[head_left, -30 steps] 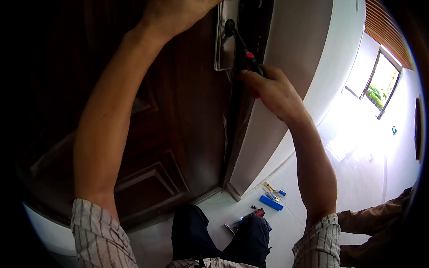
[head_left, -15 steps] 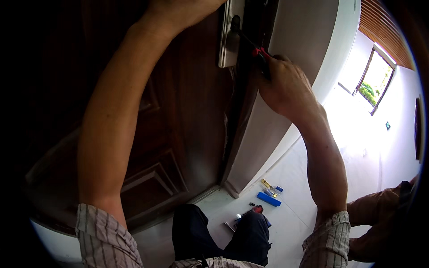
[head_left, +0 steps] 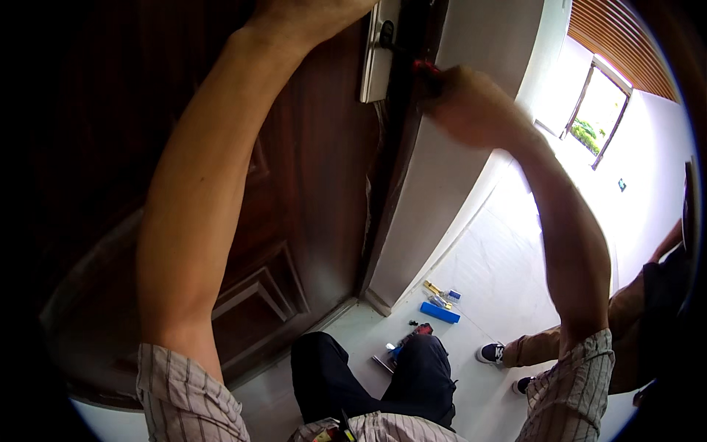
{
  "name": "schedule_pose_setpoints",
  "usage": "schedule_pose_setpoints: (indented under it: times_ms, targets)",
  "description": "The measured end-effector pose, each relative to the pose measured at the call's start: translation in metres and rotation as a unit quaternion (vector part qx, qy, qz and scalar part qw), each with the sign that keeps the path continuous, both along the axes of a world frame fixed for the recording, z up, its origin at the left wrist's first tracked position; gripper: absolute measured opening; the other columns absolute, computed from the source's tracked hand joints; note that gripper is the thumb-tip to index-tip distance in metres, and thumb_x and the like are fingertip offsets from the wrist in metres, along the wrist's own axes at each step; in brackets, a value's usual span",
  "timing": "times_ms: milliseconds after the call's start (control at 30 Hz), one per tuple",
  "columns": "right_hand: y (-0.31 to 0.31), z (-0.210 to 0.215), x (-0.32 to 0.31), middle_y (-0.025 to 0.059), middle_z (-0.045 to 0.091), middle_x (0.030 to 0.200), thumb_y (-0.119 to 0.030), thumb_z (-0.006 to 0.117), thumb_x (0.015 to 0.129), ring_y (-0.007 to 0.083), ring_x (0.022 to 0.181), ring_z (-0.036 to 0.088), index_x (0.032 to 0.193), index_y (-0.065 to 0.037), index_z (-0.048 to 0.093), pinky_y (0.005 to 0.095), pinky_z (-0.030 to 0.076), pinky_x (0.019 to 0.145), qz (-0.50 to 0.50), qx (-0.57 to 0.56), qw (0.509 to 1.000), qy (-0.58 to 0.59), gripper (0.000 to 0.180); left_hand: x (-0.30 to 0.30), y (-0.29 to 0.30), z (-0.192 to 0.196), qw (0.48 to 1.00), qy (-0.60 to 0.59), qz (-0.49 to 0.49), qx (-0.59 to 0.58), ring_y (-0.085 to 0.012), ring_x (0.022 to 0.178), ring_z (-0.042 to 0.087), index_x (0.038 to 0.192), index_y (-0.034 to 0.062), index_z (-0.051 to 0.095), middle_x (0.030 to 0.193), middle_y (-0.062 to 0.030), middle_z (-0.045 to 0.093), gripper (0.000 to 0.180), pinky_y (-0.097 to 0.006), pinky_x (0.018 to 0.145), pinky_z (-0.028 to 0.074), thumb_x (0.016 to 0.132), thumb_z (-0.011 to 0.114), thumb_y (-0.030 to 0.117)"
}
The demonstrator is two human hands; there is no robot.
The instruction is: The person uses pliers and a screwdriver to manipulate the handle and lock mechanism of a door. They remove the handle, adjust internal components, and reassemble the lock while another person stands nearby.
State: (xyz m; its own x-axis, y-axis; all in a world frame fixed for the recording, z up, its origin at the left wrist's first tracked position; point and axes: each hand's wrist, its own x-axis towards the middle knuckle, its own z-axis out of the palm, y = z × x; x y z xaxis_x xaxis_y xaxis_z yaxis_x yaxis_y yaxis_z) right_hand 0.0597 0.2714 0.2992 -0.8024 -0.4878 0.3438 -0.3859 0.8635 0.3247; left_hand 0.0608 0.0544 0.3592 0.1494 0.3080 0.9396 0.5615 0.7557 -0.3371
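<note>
- The floor (head_left: 501,258) below the dark wooden door (head_left: 221,184) is strewn with small things: a blue box (head_left: 440,312) near the door's foot and a red-and-black tool (head_left: 420,331) just beside the wearer's dark trouser knee (head_left: 420,368).
- Another person's leg and shoe (head_left: 489,353) are seen well apart from the door.
- The right hand (head_left: 471,107) is raised at the door's edge, its fingers closed around a red-handled screwdriver (head_left: 426,70).
- The screwdriver's dark shaft is pointed at the metal lock plate (head_left: 375,66) on the door.
- The left hand (head_left: 309,15) is pressed against the door beside the plate; its fingers are cut off by the frame, so their state cannot be told.
</note>
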Motion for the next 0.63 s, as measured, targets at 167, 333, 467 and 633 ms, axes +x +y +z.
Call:
schedule_pose_setpoints:
  times_ms: [167, 333, 467, 633]
  targets:
    - [-0.046, -0.004, 0.052, 0.0256, 0.068, 0.091, -0.013, 0.05, 0.083, 0.0408, 0.096, 0.065, 0.094, 0.003, 0.069, 0.0464, 0.051, 0.088, -0.099, -0.222, 0.969, -0.042, 0.028, 0.005, -0.002, 0.001, 1.0, -0.021, 0.004, 0.019, -0.0388, 0.075, 0.064, 0.082, 0.0019, 0.063, 0.076, -0.0209, 0.065, 0.026, -0.047, 0.068, 0.05, 0.079, 0.075, 0.026]
    - [-0.007, -0.041, 0.035, 0.0209, 0.065, 0.102, -0.016, 0.051, 0.09, 0.0371, 0.105, 0.06, 0.109, 0.002, 0.064, 0.0429, 0.047, 0.094, -0.035, -0.227, 0.968, 0.098, 0.03, 0.003, 0.006, -0.002, 0.999, -0.004, -0.029, 0.013, -0.038, 0.075, 0.064, 0.083, 0.002, 0.063, 0.077, -0.0211, 0.065, 0.024, -0.046, 0.067, 0.05, 0.078, 0.076, 0.022]
    - [0.012, -0.031, 0.033, 0.0169, 0.065, 0.106, -0.013, 0.053, 0.09, 0.0304, 0.107, 0.062, 0.114, 0.004, 0.061, 0.0387, 0.05, 0.091, 0.032, -0.485, 0.848, -0.209, 0.03, 0.018, 0.01, -0.004, 0.999, -0.035, 0.006, 0.028, -0.0359, 0.071, 0.063, 0.08, 0.0021, 0.061, 0.074, -0.019, 0.063, 0.023, -0.045, 0.064, 0.048, 0.079, 0.076, 0.02]
    - [0.032, -0.029, 0.031, 0.0149, 0.066, 0.103, -0.028, 0.063, 0.087, 0.0265, 0.097, 0.066, 0.113, -0.001, 0.064, 0.0374, 0.052, 0.084, 0.255, -0.614, 0.613, -0.427, 0.037, 0.039, 0.021, 0.009, 0.999, -0.035, 0.015, 0.012, -0.0347, 0.072, 0.063, 0.081, 0.0026, 0.061, 0.073, -0.0182, 0.063, 0.025, -0.044, 0.065, 0.048, 0.08, 0.076, 0.022]
